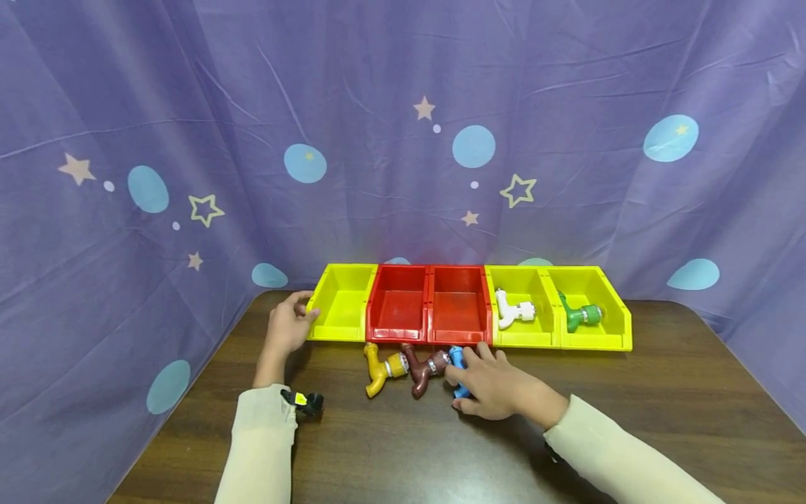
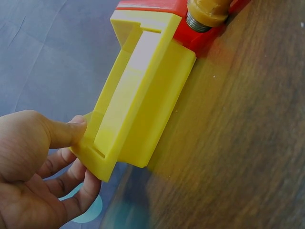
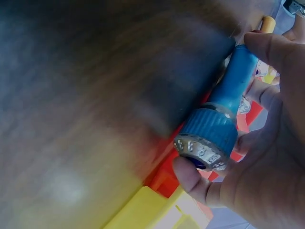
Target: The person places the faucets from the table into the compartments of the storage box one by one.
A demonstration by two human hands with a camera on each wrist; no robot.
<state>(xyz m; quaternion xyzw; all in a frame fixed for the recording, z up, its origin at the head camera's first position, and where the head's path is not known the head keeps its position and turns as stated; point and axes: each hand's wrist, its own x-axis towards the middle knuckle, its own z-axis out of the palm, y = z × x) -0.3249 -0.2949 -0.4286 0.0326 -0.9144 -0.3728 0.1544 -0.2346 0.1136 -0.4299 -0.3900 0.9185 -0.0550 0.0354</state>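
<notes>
Head, surface: brown wood-grain table [image 1: 390, 448].
Head, room: purple curtain [image 1: 378, 84] with stars and dots, behind and at left.
Head, bins: 5 in 1 row; 3 yellow, including leftmost yellow bin [image 1: 340, 333]; 2 red bins [image 1: 398, 334].
Head, taps: 5; white tap [image 1: 506, 316] in bin 4 from left, green tap [image 1: 574, 318] in bin 5; yellow tap [image 1: 378, 371], brown tap [image 1: 420, 372], blue tap [image 1: 461, 391] on table, before red bins.
Left wrist: left hand [image 1: 292, 325] partly closed, pinching leftmost yellow bin's front corner.
Right wrist: right hand [image 1: 494, 385] partly closed, digits curled round blue tap.
</notes>
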